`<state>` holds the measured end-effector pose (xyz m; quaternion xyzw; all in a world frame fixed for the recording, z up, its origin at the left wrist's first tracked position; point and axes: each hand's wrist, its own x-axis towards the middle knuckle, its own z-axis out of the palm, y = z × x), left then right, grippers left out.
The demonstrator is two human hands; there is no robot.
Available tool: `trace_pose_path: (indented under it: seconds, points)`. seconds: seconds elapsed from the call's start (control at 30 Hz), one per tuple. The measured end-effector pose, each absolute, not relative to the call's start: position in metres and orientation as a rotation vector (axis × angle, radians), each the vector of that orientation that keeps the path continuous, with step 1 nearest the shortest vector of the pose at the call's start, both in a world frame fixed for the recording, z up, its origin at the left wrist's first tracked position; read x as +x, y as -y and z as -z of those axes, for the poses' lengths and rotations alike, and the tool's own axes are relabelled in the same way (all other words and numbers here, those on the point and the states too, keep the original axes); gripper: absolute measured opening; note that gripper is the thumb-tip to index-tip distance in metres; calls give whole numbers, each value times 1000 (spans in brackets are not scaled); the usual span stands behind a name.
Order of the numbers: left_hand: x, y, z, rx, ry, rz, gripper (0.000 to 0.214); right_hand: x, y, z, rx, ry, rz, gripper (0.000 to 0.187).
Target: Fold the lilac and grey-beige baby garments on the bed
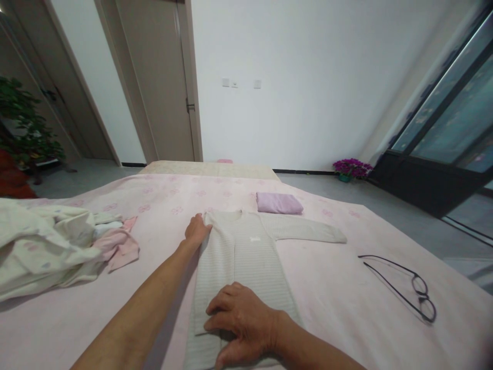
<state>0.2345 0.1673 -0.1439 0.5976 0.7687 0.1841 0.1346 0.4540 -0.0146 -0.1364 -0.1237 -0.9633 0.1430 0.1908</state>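
Left hand: the left hand (197, 229) is reaching out along the arm to about 11 o'clock of the garment, fingers pressed together and lying on the shoulder edge of the striped baby top (241, 257); whether it is pinching the fabric I cannot tell.
Right hand: the right hand (241, 321) is resting flat at 6 o'clock of the same top, fingers slightly spread and pressing down on the lower hem area.
Garment: the pale striped long-sleeved top is lying flat on the pink bed sheet (339, 288), one sleeve stretching out toward 3 o'clock.
Folded cloth: a folded lilac cloth (279, 203) is sitting just beyond the top at 1 o'clock, apart from it.
Clothes pile: a heap of cream and pink clothes (57, 244) is lying at 9 o'clock, well apart from the hands.
Eyeglasses: dark-framed eyeglasses (408, 285) are lying open on the sheet at 3 o'clock.
Flowers: a pot of purple flowers (351, 168) is standing on the floor by the wall at 1 o'clock.
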Motion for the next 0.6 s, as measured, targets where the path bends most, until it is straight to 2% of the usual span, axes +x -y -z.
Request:
trace_pose_path:
  seconds: [0.1, 0.17, 0.4, 0.6]
  points:
    - [230, -174, 145, 1664, -2190, -504, 48, 456, 17, 129, -311, 2789, -402, 67]
    - [227, -178, 145, 1632, -2172, -491, 41, 456, 20, 124, -309, 2829, -369, 66]
    - [223, -183, 147, 1579, -2129, -547, 34, 447, 35, 121, -373, 2890, -145, 31]
    - [222, -184, 146, 1578, -2124, -674, 30, 435, 37, 123, -438, 2836, -79, 16]
